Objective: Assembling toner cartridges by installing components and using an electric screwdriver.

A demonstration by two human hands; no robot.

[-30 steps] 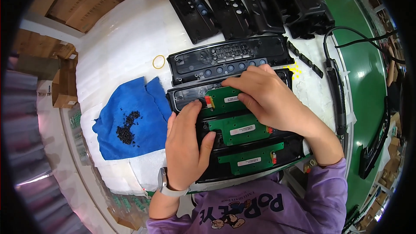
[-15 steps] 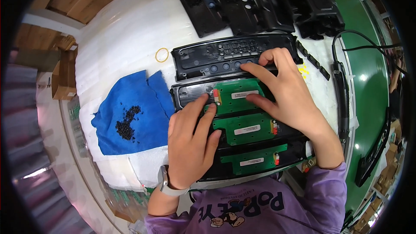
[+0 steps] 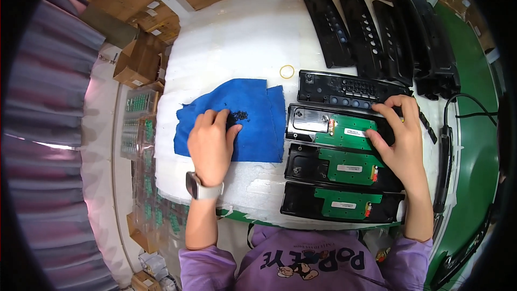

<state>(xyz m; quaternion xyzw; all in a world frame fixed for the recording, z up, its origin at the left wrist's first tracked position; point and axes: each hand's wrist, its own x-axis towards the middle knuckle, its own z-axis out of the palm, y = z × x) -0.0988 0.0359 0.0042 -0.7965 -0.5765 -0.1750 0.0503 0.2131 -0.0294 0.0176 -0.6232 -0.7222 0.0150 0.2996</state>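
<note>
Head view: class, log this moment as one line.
left hand: on small black parts, blue cloth | right hand: on top green board

An electronics assembly workshop: a table [image 3: 237, 37] covered in white foam sheet carries black plastic housings [image 3: 344, 170] fitted with green circuit boards [image 3: 347, 167], laid in a row, with empty black panels [image 3: 371, 32] lined up beyond them. A blue cloth [image 3: 253, 124] holds a heap of small black screws [image 3: 237, 116]. Brown cardboard cartons [image 3: 142, 59] stand stacked beside the table, and trays of more green boards [image 3: 137, 129] sit on the floor at its left edge. A green-topped bench [image 3: 474, 91] with a black cable [image 3: 468, 113] runs along the right.
</note>
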